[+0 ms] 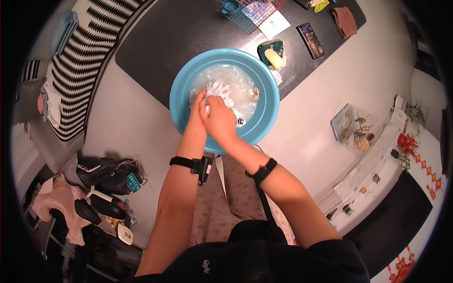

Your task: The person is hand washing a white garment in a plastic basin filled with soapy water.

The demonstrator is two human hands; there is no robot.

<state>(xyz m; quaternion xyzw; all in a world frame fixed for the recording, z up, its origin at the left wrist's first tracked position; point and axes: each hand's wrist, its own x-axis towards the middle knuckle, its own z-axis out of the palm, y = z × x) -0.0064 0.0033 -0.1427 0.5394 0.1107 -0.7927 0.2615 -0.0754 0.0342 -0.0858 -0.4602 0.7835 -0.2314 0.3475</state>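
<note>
A round blue plastic basin point(270, 106) holds cloudy, sudsy water point(244, 79). Inside it, my left hand point(198, 108) and my right hand point(220, 118) are pressed together around a bunched white cloth point(220, 89). The cloth's wet folds stick out past my fingertips; the part between my palms is hidden. Just right of my right hand, a small white piece with a black mark point(241, 121) shows at the water. A beige bit of fabric point(254, 93) floats near the basin's right wall. Each of my forearms wears a black strap, the left one carrying a small device.
The basin stands at the edge of a dark table point(148, 56). Beyond it are a yellow soap bar point(274, 58) on a green holder point(263, 47), a phone point(310, 40), a folded brown cloth point(344, 23) and a wire basket point(244, 16). A scooter point(106, 177) stands to the left.
</note>
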